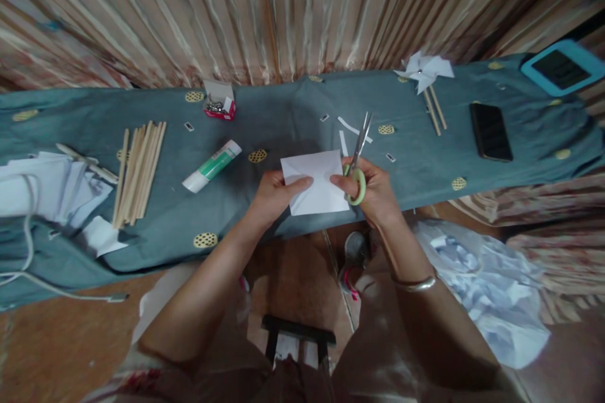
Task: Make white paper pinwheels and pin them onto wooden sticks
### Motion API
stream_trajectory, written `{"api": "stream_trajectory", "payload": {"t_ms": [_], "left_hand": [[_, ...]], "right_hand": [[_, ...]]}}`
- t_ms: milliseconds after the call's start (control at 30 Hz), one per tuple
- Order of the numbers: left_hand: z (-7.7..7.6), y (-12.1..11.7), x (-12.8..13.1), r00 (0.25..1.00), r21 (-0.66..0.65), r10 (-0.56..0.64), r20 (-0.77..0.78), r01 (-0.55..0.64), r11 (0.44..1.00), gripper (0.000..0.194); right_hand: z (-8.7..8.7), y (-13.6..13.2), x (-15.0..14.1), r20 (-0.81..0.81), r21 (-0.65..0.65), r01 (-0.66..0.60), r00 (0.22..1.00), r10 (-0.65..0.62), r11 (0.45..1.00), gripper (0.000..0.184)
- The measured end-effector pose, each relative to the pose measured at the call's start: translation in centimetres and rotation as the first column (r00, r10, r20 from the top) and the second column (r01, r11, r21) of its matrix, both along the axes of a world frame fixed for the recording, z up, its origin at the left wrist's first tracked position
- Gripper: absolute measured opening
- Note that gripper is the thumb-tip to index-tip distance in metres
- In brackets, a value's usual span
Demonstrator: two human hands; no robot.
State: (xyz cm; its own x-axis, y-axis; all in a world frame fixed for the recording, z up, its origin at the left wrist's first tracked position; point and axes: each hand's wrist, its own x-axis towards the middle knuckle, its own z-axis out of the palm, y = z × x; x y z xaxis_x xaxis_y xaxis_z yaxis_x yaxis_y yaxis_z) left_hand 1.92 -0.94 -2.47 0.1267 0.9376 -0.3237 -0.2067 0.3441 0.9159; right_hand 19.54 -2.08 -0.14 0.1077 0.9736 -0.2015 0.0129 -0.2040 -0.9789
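We are looking down on a long surface draped in a grey-blue cloth (283, 119) with yellow round motifs. Behind it, a striped curtain (283, 12) in beige and brown is hanging in shiny folds, filling the whole back. Below, a reddish-brown floor (57, 352) is showing, worn-looking. A dark stool frame (297, 330) is standing on it. Patterned fabric (553, 201) is lying at right. Soft, even light is falling throughout.

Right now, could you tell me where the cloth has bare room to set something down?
Bare cloth lies between the glue stick and pin box, and between the scissors and phone. The left end is crowded: wooden sticks, paper pile.
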Motion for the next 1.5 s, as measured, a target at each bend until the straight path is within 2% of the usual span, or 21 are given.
{"api": "stream_trajectory", "payload": {"t_ms": [133,333,467,600,700,767,933,1067,1200,1300,1500], "left_hand": [[0.4,-0.2,0.2,0.999,-0.047,0.016,0.045,-0.014,0.999,0.031],[0.8,-1.3,1.4,0.960,-0.096,0.015,0.280,0.013,0.995,0.039],[0.4,-1.8,2.4,0.967,-0.094,0.050,0.249,-0.027,0.995,0.041],[0.1,-1.2,2.5,0.953,-0.090,0.236,0.189,-0.222,0.971,0.038],[0.2,-0.3,1.8,0.933,-0.065,0.297,0.202,-0.290,0.955,0.038],[0.3,0.3,1.1,0.923,-0.039,0.317,0.216,-0.316,0.948,0.037],[0.8,1.5,-0.5,0.910,-0.005,0.352,0.219,-0.360,0.933,0.038],[1.0,2.0,-1.1,0.896,0.011,0.375,0.236,-0.388,0.921,0.036],[1.2,2.3,-1.3,0.897,-0.004,0.375,0.234,-0.384,0.923,0.025],[1.3,2.4,-1.2,0.898,-0.018,0.371,0.237,-0.377,0.926,0.016],[1.3,2.5,-1.1,0.889,-0.033,0.387,0.246,-0.392,0.920,0.011]], "right_hand": [[-0.3,0.2,-0.4,-0.014,0.008,0.089,0.996,-0.089,0.996,0.045],[-0.3,0.6,-0.9,-0.089,0.087,0.254,0.965,-0.246,0.963,0.044],[-0.4,0.8,-1.8,-0.093,0.082,0.248,0.966,-0.240,0.965,0.048],[-0.7,0.6,-2.9,-0.082,0.056,0.191,0.979,-0.186,0.980,0.052],[-0.8,0.3,-3.3,-0.064,0.061,0.148,0.987,-0.144,0.987,0.050],[-0.6,-0.2,-3.4,-0.044,0.060,0.076,0.996,-0.074,0.995,0.046],[-0.3,-1.2,-3.0,-0.055,-0.011,-0.155,0.986,0.154,0.988,0.047],[-0.3,-1.7,-2.4,-0.063,-0.065,-0.345,0.938,0.341,0.936,0.046],[-0.1,-1.9,-1.9,-0.086,-0.093,-0.479,0.877,0.472,0.873,0.044],[0.1,-1.9,-1.4,-0.088,-0.125,-0.520,0.854,0.512,0.845,0.043],[0.0,-2.0,-0.8,-0.064,-0.128,-0.528,0.849,0.524,0.840,0.043]]}}
